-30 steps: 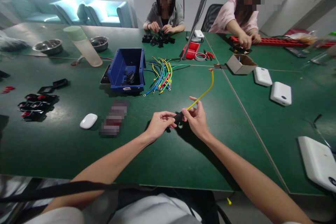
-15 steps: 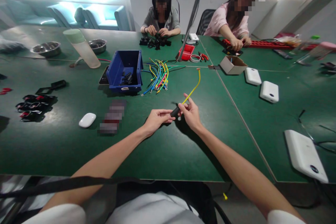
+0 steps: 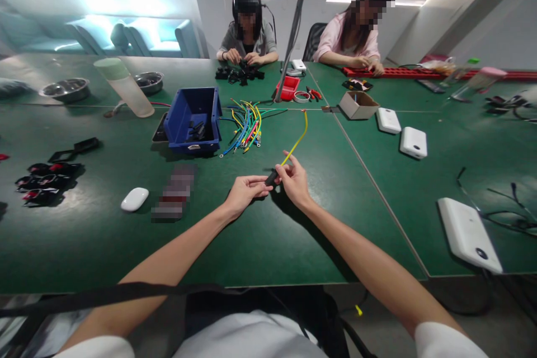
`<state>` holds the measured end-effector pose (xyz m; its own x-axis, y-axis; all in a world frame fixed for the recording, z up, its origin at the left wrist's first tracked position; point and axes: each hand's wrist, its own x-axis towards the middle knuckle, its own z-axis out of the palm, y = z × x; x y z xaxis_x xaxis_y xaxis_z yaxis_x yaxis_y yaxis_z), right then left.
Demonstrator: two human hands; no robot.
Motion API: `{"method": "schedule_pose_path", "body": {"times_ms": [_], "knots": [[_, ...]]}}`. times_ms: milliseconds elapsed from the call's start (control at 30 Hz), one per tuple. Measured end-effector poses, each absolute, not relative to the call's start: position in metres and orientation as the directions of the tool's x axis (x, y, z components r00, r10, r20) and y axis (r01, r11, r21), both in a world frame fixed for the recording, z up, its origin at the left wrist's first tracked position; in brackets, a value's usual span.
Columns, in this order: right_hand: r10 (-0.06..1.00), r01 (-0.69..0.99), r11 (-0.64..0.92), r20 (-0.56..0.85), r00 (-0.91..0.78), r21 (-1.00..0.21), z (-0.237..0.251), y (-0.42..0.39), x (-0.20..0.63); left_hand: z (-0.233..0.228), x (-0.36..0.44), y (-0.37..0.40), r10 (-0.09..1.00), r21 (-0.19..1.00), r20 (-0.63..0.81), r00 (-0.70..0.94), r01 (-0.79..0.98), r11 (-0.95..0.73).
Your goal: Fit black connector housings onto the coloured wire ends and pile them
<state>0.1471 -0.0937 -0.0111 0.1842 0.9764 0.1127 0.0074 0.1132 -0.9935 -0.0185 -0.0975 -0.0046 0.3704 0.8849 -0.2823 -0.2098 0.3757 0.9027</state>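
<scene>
One yellow wire (image 3: 301,137), slim and curved, rises from a stubby, dark black part (image 3: 272,178) and ends in a small reddish tip. Both are held above the green table (image 3: 235,257), in front of the person. The left hand (image 3: 244,194) pinches the black part's lower end, its fingers stretched nearly flat toward the right. The right hand (image 3: 296,183) grips the upper end, beside the wire, with one finger pointing up behind it. Both forearms angle inward. Beyond lie loose coloured wires (image 3: 248,126), beside a blue bin (image 3: 180,145).
</scene>
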Motion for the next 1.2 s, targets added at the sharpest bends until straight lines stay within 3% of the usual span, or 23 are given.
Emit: {"method": "schedule_pose_path", "body": {"times_ms": [200, 467, 733, 967, 1200], "knots": [[0.957, 0.148, 0.159, 0.19, 0.221, -0.976, -0.01, -0.09, 0.153, -0.003, -0.018, -0.101, 0.892, 0.95, -0.217, 0.397, -0.125, 0.287], [0.925, 0.325, 0.139, 0.24, 0.295, -0.935, -0.008, -0.08, 0.189, -0.001, -0.028, -0.095, 0.966, 0.99, 0.014, 0.257, 0.135, -0.05], [0.906, 0.515, 0.058, 0.261, 0.333, -0.856, -0.009, -0.078, 0.247, 0.003, -0.035, -0.091, 0.968, 0.963, 0.082, 0.239, 0.23, -0.138], [0.938, 0.8, -0.094, 0.217, 0.271, -0.593, -0.003, -0.076, 0.289, 0.005, -0.034, -0.093, 0.964, 0.953, 0.109, 0.241, 0.252, -0.17], [0.951, 0.919, -0.239, 0.116, 0.287, -0.315, 0.01, -0.063, 0.32, 0.003, -0.035, -0.093, 0.941, 0.907, 0.135, 0.311, 0.344, -0.244]]}}
